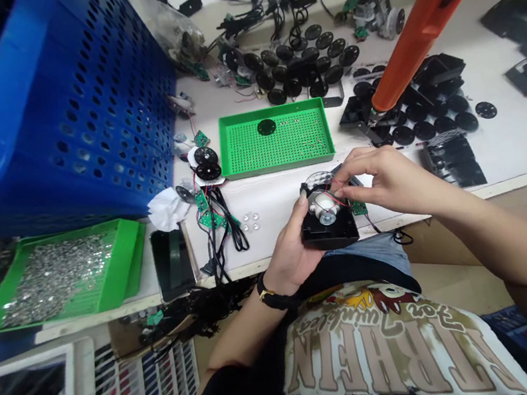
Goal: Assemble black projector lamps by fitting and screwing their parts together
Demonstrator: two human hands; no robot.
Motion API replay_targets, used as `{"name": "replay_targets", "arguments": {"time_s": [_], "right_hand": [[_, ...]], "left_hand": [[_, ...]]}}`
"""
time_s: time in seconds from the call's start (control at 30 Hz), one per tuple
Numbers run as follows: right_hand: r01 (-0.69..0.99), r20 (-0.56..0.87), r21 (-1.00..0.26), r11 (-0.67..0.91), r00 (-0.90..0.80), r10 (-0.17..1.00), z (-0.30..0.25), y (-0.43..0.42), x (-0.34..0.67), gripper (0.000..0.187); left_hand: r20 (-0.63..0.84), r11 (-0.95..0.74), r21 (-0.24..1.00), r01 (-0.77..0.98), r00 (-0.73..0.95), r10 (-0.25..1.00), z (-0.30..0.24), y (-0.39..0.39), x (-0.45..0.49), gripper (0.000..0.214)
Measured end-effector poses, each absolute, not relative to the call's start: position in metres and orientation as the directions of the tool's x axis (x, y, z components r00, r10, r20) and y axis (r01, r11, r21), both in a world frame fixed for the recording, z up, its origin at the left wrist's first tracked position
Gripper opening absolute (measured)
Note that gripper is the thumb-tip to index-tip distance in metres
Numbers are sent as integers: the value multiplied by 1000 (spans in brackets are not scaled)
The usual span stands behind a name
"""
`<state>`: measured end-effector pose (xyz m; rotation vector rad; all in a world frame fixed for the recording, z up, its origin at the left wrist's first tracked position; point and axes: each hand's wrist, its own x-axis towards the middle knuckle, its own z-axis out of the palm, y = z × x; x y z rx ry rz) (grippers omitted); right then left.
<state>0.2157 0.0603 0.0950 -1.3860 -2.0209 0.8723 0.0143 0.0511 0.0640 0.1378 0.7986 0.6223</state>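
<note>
My left hand (294, 246) is closed round the left side of a black plastic housing (328, 235) at the table's front edge. Inside the housing sits a small white motor unit (324, 206) with a clear round part at its front. My right hand (376, 178) pinches thin red and black wires (336, 195) above the housing's right side; the fingertips partly hide them. Just right of the housing, a green circuit board (359, 206) with a black cable is partly covered by the right hand.
An orange power screwdriver (436, 20) hangs at the right. A green tray (280, 166) holds screws and a black disc. At the left stand a blue basket (120, 100) and a green tray of metal parts (108, 297). Black discs (293, 88) and cords (231, 219) lie about.
</note>
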Motion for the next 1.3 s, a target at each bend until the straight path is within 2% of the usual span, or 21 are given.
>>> {"name": "replay_targets", "arguments": {"time_s": [0.53, 1.3], "right_hand": [[589, 109, -738, 330, -379, 919, 98, 61, 218, 10], [602, 138, -685, 411, -446, 884, 97, 57, 222, 14]], "left_hand": [[-581, 786, 409, -464, 532, 616, 60, 50, 14, 34], [-597, 778, 354, -518, 515, 615, 66, 49, 20, 29]]}}
